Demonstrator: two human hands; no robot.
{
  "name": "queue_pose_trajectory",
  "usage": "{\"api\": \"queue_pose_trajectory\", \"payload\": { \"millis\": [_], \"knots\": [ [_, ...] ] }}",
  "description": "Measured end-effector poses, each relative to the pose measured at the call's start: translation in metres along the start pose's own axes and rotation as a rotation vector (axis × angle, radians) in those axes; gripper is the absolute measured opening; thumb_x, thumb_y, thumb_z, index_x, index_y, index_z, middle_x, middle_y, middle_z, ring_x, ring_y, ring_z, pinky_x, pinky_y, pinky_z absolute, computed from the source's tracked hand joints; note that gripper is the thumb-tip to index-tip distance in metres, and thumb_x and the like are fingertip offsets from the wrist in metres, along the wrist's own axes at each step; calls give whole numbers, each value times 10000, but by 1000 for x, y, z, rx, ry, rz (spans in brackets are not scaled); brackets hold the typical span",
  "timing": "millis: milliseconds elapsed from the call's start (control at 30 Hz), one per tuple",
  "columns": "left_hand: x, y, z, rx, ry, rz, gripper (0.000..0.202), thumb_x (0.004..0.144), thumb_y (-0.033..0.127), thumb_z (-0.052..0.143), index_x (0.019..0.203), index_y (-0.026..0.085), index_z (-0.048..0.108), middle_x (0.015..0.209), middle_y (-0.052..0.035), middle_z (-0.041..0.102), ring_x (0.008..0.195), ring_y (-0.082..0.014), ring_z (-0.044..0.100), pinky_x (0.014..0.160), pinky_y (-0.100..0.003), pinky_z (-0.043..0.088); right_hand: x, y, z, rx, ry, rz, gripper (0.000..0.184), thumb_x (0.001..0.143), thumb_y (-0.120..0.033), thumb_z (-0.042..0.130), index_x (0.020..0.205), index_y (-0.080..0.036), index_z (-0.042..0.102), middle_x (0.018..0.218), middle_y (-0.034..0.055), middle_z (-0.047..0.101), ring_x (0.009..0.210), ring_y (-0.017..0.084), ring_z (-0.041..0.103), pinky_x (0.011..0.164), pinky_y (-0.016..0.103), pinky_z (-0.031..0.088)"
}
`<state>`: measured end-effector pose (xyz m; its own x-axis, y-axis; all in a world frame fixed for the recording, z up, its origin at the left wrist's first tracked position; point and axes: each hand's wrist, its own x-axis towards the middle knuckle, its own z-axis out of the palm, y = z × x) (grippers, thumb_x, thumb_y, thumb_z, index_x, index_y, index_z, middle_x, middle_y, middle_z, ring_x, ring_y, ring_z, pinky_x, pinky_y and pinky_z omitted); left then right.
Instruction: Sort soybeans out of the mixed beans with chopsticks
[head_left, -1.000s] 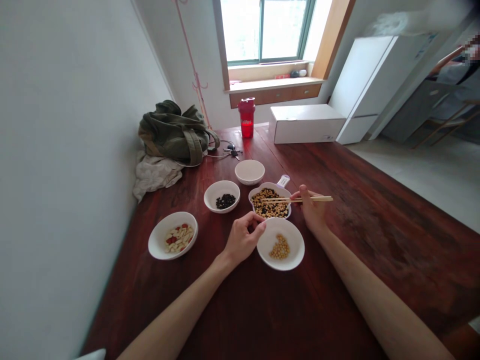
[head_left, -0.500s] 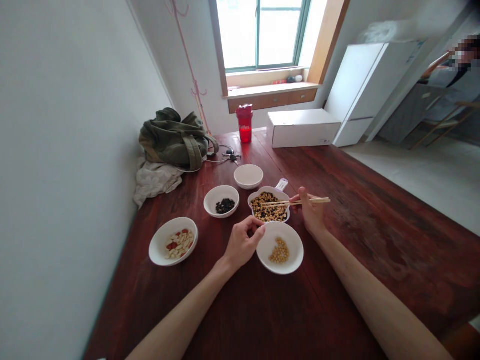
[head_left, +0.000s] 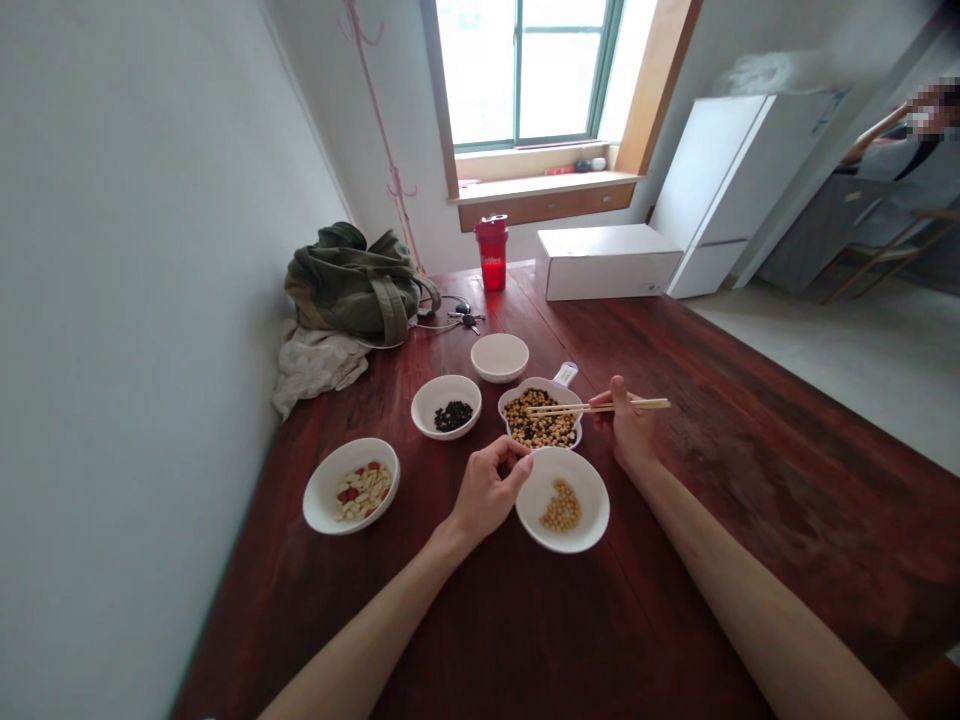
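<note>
My right hand (head_left: 632, 432) is closed around a pair of wooden chopsticks (head_left: 649, 404). Their tips point left into a scalloped white dish with a short handle (head_left: 565, 374), among mixed yellow and black beans (head_left: 541, 428). Thumb and fingers of my left hand (head_left: 491, 488) pinch the left rim of a white bowl (head_left: 591, 505), which has a small pile of yellow beans (head_left: 562, 508) in it. Black beans (head_left: 453, 415) lie in another white bowl (head_left: 424, 398), left of the dish. Behind the dish stands a white bowl (head_left: 499, 362) with no contents visible.
At the left is a white bowl (head_left: 319, 490) of pale and reddish pieces (head_left: 364, 492). A green bag (head_left: 349, 285), keys (head_left: 469, 320), a red shaker bottle (head_left: 493, 255) and a white box (head_left: 607, 262) stand farther back. Another person (head_left: 904, 150) is at the far right.
The view has tilted slightly upward. My right hand and the chopsticks have shifted a little to the right, with the tips still in the dish. My left hand stays at the bowl's rim.
</note>
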<state>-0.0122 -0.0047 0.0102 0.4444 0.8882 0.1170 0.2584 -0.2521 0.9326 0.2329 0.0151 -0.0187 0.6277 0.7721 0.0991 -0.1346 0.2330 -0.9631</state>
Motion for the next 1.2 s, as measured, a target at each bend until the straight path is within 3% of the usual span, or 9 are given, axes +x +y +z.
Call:
{"api": "queue_pose_trajectory", "payload": {
  "millis": [200,367,467,600,800,1000,1200],
  "knots": [
    [0,1,0,8,2,8,287,935,412,611,908,141,704,745,-17,651,643,-125,516,611,-234,395,0,-10,-2,116,-22,102,549,780,-687,705,575,-181,638,495,5,589,375,100,478,338,228,354],
    [0,2,0,24,15,9,281,930,404,615,889,141,706,710,-5,624,631,-120,490,603,-231,381,-1,-15,-6,182,-295,178,611,789,-730,669,519,-196,544,490,-26,488,363,79,395,294,211,276],
    [0,2,0,17,9,8,276,936,396,606,892,140,701,731,-12,631,646,-123,498,610,-232,383,-3,-16,-6,167,-384,188,644,825,-758,600,513,-198,539,480,-25,478,342,79,376,280,220,255],
    [0,1,0,-1,3,5,272,934,397,608,898,144,699,740,-15,640,656,-129,509,620,-233,390,-1,-16,-7,176,-325,187,608,815,-715,648,511,-195,567,477,-17,514,329,81,389,280,228,258],
    [0,2,0,2,19,18,267,922,394,620,878,145,706,744,-18,654,649,-127,512,613,-233,396,7,-12,-12,12,-29,26,560,828,-663,670,544,-181,644,437,14,573,341,108,469,331,232,325],
    [0,2,0,-7,17,10,279,916,406,626,886,142,712,737,-24,665,640,-130,530,606,-235,399,-3,-22,-9,-220,-73,-127,576,860,-670,636,600,-163,721,470,32,621,378,118,511,383,249,359],
    [-1,1,1,4,9,2,277,930,401,615,902,141,707,733,-21,646,646,-129,521,617,-238,395,-14,-35,-3,-355,-77,-180,565,887,-644,624,601,-170,733,446,19,597,385,119,501,407,256,354]
  ]
}}
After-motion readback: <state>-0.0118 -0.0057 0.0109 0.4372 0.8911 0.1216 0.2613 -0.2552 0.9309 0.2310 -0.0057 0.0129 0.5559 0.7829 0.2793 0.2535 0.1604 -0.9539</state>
